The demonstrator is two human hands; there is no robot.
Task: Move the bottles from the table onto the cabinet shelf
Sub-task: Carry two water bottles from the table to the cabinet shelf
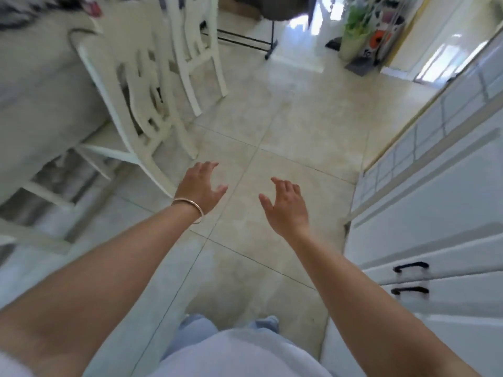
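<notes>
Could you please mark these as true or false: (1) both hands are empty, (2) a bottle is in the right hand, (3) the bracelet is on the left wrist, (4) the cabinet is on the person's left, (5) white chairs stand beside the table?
1. Both hands are empty. True: the left hand and the right hand hold nothing, with fingers loosely spread above the tiled floor.
2. A bottle is in the right hand. False: no bottle shows anywhere in this view.
3. The bracelet is on the left wrist. True.
4. The cabinet is on the person's left. False: the white cabinet with black handles is on the right.
5. White chairs stand beside the table. True.
</notes>
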